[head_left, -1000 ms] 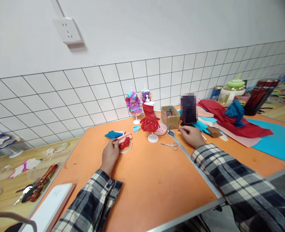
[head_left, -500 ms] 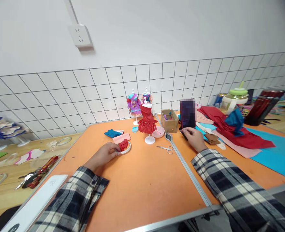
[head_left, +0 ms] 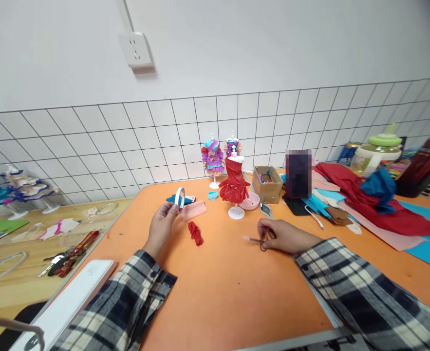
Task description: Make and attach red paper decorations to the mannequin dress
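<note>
My left hand (head_left: 162,222) pinches a narrow white roll of tape (head_left: 180,196), held upright a little above the orange table. Crumpled red fabric (head_left: 196,233) lies just right of that hand, and a pink strip of fabric (head_left: 195,209) is behind it. My right hand (head_left: 278,235) has its fingers closed on the handles of small scissors (head_left: 254,239), whose blurred blades point left. Between and beyond the hands stands a small dress form in a red dress (head_left: 234,183) on a white round base.
Two more dressed forms (head_left: 213,158) stand by the wall. A pink dish (head_left: 251,201), a cardboard box (head_left: 268,187) and a phone (head_left: 298,174) are at the back. Coloured fabric sheets (head_left: 375,195), a lidded jug (head_left: 377,153) and a dark red flask (head_left: 424,168) fill the right.
My right hand has left the phone and taken hold of the scissors. My left hand has raised the tape roll, and the red fabric now lies loose on the table. The view has shifted slightly.
</note>
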Motion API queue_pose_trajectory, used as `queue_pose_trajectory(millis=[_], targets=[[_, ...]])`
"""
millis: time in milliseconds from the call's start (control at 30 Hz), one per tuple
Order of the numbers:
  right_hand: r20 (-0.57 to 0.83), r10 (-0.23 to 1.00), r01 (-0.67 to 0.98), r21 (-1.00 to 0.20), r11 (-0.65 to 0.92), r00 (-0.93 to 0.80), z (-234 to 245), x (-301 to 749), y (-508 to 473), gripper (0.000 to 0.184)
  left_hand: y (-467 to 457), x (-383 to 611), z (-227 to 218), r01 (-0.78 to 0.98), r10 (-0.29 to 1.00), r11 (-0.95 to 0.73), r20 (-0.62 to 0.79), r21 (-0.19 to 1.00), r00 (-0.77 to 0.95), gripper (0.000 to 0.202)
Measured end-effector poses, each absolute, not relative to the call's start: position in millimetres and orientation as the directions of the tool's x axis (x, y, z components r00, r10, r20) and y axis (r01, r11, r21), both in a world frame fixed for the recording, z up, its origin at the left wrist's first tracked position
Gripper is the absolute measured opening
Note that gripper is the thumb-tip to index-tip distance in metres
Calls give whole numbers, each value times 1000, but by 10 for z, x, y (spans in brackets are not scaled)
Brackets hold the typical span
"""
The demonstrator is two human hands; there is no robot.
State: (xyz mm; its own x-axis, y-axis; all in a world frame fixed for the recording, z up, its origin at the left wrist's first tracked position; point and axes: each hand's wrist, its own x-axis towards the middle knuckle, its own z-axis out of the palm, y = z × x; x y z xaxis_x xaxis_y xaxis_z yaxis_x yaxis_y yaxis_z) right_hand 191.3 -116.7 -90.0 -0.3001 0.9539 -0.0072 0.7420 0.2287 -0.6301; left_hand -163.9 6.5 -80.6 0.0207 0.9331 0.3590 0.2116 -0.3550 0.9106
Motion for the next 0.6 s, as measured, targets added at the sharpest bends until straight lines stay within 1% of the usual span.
queue_pose_trajectory(millis=[67,100,133,200,267,333,433,500,567,600], targets=[[0,939,604,-766,221,-344,-934,1728,-1191,19,111,-1611,-895,248,918,-368,393,896,-56,47],[31,940,559,-797,228,-340,-949,1619,-1201,18,128,-1605,-921,273,909,-374,408,886,-82,46],[77,944,534,-808,248,-321,-958,1510,-1210,17,140,-1605,-934,303,901,-378,423,875,-98,45],[183,948,537,-789,300,-260,-963,1321,-1221,15,144,-1625,-919,382,890,-387,448,840,-83,40],[261,941,561,-756,337,-214,-956,1222,-1221,13,115,-1665,-864,473,892,-399,453,786,-1,31],[295,936,589,-728,351,-194,-957,1235,-1206,13,56,-1715,-789,546,893,-426,433,721,125,22],[315,934,619,-704,348,-166,-1006,1399,-1156,16,-60,-1783,-687,590,869,-495,377,638,321,20],[327,936,615,-714,335,-131,-1065,1520,-1112,19,-124,-1818,-652,599,844,-533,329,598,423,21],[301,948,641,-707,298,-109,-1113,1602,-1081,20,-154,-1843,-658,621,834,-544,281,564,475,20],[277,955,681,-679,275,-110,-1125,1622,-1075,20,-156,-1850,-677,638,835,-541,260,548,485,18]])
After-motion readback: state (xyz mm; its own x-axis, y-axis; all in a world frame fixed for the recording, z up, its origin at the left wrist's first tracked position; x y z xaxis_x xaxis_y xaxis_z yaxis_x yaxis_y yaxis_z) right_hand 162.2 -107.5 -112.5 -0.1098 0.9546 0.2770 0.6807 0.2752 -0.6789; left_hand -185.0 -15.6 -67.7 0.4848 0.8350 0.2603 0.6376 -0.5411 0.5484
